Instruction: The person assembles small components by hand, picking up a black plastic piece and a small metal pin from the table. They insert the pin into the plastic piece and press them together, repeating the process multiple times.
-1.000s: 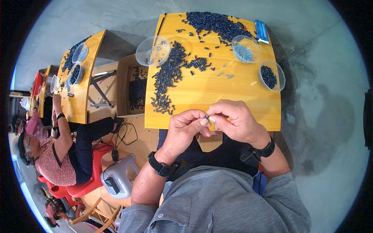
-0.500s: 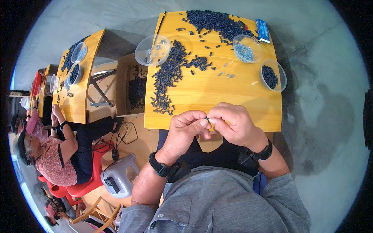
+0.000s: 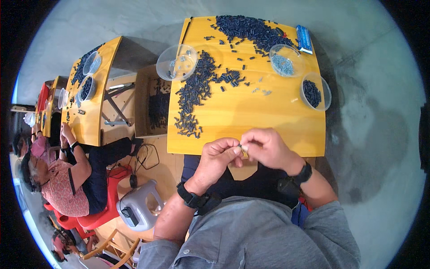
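Observation:
My left hand [image 3: 216,158] is closed at the table's front edge, pinching a small black plastic piece [image 3: 240,145] between thumb and forefinger. My right hand [image 3: 268,150] meets it there, fingertips pressed together at the piece; whether they grip it or some tiny part is hidden. Beyond the hands, a long heap of small black cylindrical pieces [image 3: 193,96] runs along the table's left side. A few tiny silvery parts [image 3: 267,93] lie loose right of the middle.
The yellow table [image 3: 277,130] also bears a larger black heap [image 3: 246,30], a tub of silvery parts [image 3: 283,66], a tub of black pieces [image 3: 311,93], a nearly bare clear tub [image 3: 176,62] and a blue box [image 3: 303,39]. At left, a co-worker [image 3: 67,184] sits by another table [image 3: 96,107].
Both hands have shifted slightly toward me, still together at the small black piece. My right hand's fingers have turned a little. The view has tilted slightly.

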Available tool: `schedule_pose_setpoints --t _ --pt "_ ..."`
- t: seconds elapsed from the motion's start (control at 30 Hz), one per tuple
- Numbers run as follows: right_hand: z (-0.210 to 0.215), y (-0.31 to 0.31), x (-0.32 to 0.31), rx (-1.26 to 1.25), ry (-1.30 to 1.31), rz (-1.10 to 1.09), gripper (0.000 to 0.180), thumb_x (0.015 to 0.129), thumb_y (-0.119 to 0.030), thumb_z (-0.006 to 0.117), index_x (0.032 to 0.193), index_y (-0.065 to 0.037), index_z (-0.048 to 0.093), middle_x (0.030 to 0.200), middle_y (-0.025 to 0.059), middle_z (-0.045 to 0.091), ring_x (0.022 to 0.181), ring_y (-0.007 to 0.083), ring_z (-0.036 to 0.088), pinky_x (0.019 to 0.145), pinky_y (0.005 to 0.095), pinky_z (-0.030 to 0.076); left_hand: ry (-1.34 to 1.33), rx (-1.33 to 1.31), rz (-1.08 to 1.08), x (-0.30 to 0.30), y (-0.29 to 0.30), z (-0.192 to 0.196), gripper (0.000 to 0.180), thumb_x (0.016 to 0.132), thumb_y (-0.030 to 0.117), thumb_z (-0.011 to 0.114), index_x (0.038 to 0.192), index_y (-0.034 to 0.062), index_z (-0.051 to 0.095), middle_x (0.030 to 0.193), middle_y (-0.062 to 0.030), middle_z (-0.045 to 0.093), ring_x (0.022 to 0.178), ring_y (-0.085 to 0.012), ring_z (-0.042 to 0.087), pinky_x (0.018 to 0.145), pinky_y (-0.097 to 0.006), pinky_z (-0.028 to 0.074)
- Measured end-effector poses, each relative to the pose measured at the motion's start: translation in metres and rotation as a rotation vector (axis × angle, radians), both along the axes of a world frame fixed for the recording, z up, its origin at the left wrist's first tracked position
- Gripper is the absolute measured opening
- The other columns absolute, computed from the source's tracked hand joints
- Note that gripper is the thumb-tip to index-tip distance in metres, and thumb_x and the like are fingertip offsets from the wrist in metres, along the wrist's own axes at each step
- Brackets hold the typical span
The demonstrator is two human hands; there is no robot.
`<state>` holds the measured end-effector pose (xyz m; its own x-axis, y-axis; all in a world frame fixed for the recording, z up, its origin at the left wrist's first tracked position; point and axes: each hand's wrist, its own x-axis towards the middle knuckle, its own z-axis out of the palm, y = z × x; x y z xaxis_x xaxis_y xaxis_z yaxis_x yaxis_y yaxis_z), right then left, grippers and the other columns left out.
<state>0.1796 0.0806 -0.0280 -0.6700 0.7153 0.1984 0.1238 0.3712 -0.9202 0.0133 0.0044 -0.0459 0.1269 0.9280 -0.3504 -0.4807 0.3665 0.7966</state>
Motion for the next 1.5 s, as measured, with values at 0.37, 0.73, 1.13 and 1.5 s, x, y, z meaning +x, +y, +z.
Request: schedule_pose_setpoints --t 0.37,0.73,1.13,1.5 --pt "-0.084 0.098 -0.011 0.204 -0.45 -0.503 0.008 0.08 -0.009 0.055 0.078 -0.001 0.054 0.074 0.0198 0.06 0.074 0.04 0.059 0.064 0.0474 0.047 0.129 0.029 -0.001 -0.002 0.002 0.001 0.005 0.09 0.003 0.056 0.089 -0.0003 0.059 0.077 -0.0014 0.06 0.065 -0.0078 0.058 0.061 -0.021 0.047" --pt "-0.074 0.125 -0.018 0.283 -0.586 -0.518 0.02 0.08 -0.015 0.058 0.096 -0.003 0.059 0.085 0.0195 0.062 0.082 0.0373 0.06 0.071 0.0471 0.047 0.166 -0.032 0.011 0.001 0.004 -0.01 0.004 0.088 0.003 0.057 0.09 -0.0002 0.06 0.075 -0.0027 0.062 0.065 -0.0091 0.059 0.062 -0.022 0.048" --pt "-0.086 0.133 -0.026 0.374 -0.581 -0.476 0.013 0.079 -0.016 0.059 0.078 -0.004 0.063 0.077 0.0166 0.06 0.077 0.0348 0.06 0.068 0.0455 0.048 0.24 -0.075 0.069 -0.005 0.002 -0.015 0.008 0.088 0.005 0.059 0.09 -0.0019 0.061 0.073 -0.001 0.06 0.063 -0.0075 0.059 0.058 -0.022 0.049" --pt "-0.078 0.122 -0.016 0.161 -0.454 -0.324 0.012 0.08 -0.015 0.06 0.08 -0.004 0.063 0.073 0.0192 0.061 0.068 0.0367 0.061 0.062 0.0421 0.049 0.204 -0.063 0.094 -0.003 0.002 -0.016 0.009 0.088 0.006 0.059 0.092 -0.0012 0.062 0.075 -0.002 0.062 0.062 -0.0078 0.059 0.057 -0.021 0.047"
